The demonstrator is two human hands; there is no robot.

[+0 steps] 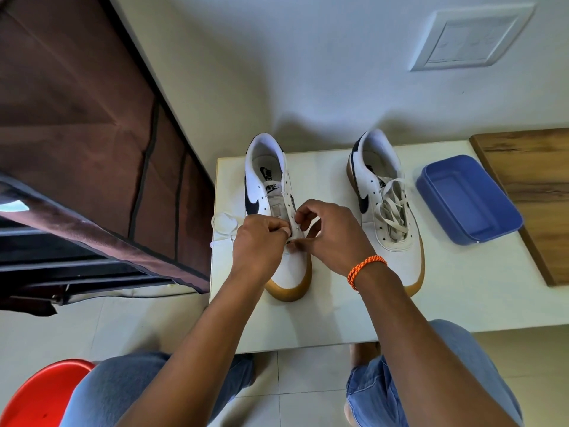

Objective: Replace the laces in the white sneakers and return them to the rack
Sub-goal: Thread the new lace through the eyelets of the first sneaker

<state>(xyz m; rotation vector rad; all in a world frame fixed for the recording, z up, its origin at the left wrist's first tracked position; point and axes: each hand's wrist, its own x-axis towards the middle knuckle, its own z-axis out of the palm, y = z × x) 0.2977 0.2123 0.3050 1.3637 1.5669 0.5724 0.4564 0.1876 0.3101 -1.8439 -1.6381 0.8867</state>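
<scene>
Brown fabric shoe rack (77,118) at left, flap raised. Low white table (462,288) carries both white gum-soled sneakers: right one (385,192) loosely laced, left one (271,180) mostly unlaced. Blue plastic tray (468,198) beside the right one. Left hand (258,241) and right hand (332,235) both pinch a new white lace (223,224) at the lowest eyelets. Step: starting to lace. Next move likely needs even ends, then crossing upward.

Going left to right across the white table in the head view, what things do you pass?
Loose white lace → sneaker being laced, both hands on it → second sneaker, old laces in → blue plastic container → wooden board.
</scene>
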